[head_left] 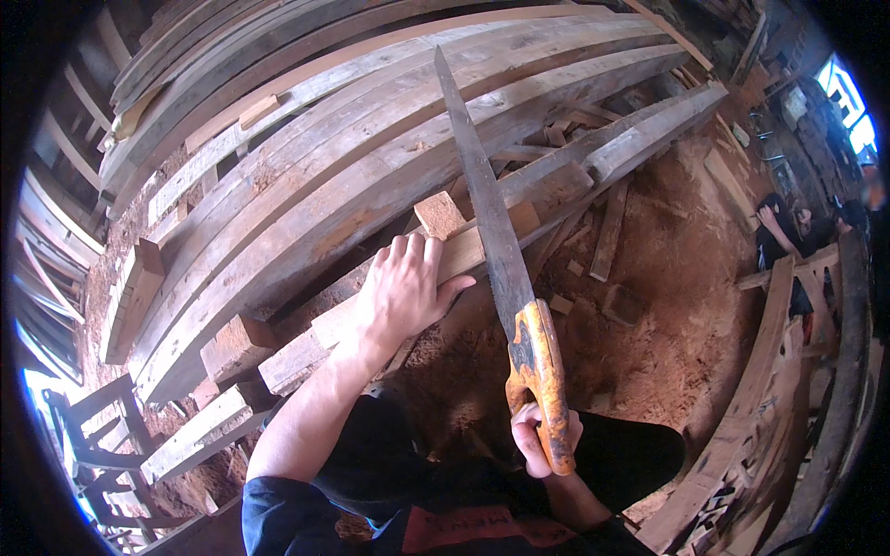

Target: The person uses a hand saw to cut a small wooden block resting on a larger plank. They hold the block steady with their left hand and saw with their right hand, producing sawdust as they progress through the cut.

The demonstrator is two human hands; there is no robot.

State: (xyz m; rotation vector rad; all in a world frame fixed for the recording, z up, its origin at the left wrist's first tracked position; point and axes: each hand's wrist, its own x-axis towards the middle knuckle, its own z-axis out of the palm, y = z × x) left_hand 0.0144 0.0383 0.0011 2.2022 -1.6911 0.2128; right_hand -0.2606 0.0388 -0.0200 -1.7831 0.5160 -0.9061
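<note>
A handsaw with a long grey blade [482, 190] and a worn yellow handle [544, 371] points away from me. My right hand [545, 434] is closed round the lower part of its handle. Under my left hand [400, 292] lies a squared wooden piece [464, 252], its end next to the blade. The fingers of that hand curl over the wood and its thumb is stretched along the near side. Whether the teeth touch the wood I cannot tell. A small wood block [439, 215] sits just beyond my left fingers.
Long timber beams [371, 181] lie side by side across the far side. Sawdust and offcuts cover the ground [667, 241]. Curved wooden pieces [732, 445] are stacked at the right. Another person [788, 232] sits at the far right. A plastic chair [97, 445] stands at lower left.
</note>
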